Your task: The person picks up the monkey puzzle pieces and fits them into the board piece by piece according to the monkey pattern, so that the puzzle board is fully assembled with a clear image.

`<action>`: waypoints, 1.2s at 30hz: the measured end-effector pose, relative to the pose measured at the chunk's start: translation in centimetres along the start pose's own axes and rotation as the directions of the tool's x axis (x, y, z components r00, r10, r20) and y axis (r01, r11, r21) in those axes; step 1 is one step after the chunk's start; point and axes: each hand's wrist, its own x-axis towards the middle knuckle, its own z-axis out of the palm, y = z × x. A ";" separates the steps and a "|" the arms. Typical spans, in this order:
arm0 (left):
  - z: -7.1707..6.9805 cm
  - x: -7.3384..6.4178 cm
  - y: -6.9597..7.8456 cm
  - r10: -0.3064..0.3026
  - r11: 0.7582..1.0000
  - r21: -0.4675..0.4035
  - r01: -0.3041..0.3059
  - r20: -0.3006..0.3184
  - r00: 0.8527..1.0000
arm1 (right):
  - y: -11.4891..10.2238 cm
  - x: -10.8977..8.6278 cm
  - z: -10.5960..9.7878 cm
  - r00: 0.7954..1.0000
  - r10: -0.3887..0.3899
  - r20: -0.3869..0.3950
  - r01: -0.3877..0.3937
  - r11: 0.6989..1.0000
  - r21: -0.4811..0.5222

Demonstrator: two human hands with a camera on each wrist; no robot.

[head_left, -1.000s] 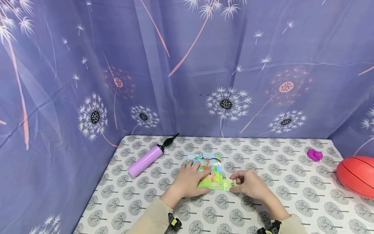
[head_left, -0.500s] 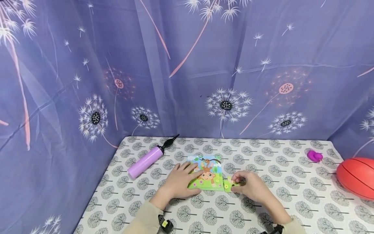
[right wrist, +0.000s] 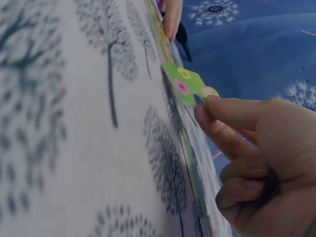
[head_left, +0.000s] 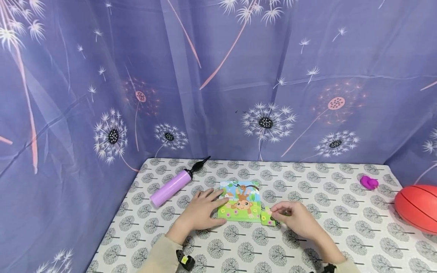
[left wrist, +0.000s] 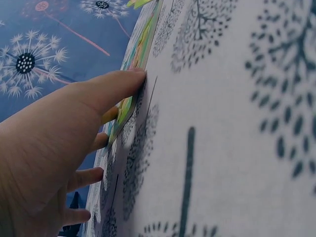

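Note:
A monkey jigsaw puzzle (head_left: 241, 206) with blue sky and green grass lies flat on the table. My left hand (head_left: 200, 214) has its fingers spread at the puzzle's left edge; in the left wrist view the thumb (left wrist: 113, 89) touches the edge. To the right, my right hand (head_left: 297, 220) pinches a green puzzle piece (right wrist: 183, 85) with a pink and a yellow flower between thumb and index finger. The other fingers of that hand are curled in. In the head view the piece sits close beside the puzzle's lower right corner.
A purple hand pump (head_left: 172, 187) with a black nozzle lies at the back left of the tree-patterned table cloth (head_left: 249, 250). Far right are a small magenta toy (head_left: 368, 182) and a red ball (head_left: 418, 208). A dandelion-print curtain (head_left: 218, 94) closes off the back and sides.
My left hand has slid leftward off the puzzle's middle, uncovering the monkey. The right hand has shifted slightly right, and more of the pinched puzzle piece shows.

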 end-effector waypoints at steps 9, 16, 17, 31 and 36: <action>-0.1 0.0 0.3 -0.011 1.000 -0.003 0.011 -0.007 1.000 | -1.3 2.1 2.2 0.995 -0.034 -0.093 0.034 0.999 -0.004; -0.2 0.2 0.3 -0.026 1.000 -0.010 0.026 -0.005 1.000 | -2.8 3.9 4.4 0.993 -0.043 -0.109 0.045 0.999 0.020; -0.2 0.2 0.4 -0.027 1.000 -0.011 0.027 -0.005 1.000 | -3.0 4.1 4.7 0.994 -0.039 -0.105 0.041 0.999 0.022; -0.4 0.0 0.5 -0.040 0.999 -0.033 0.040 -0.010 0.999 | -4.4 5.8 8.3 0.996 -0.066 -0.067 0.067 0.997 0.023; -0.5 0.1 0.6 -0.048 0.998 -0.030 0.048 -0.007 0.999 | -4.7 6.2 9.1 0.996 -0.064 -0.056 0.063 0.998 -0.014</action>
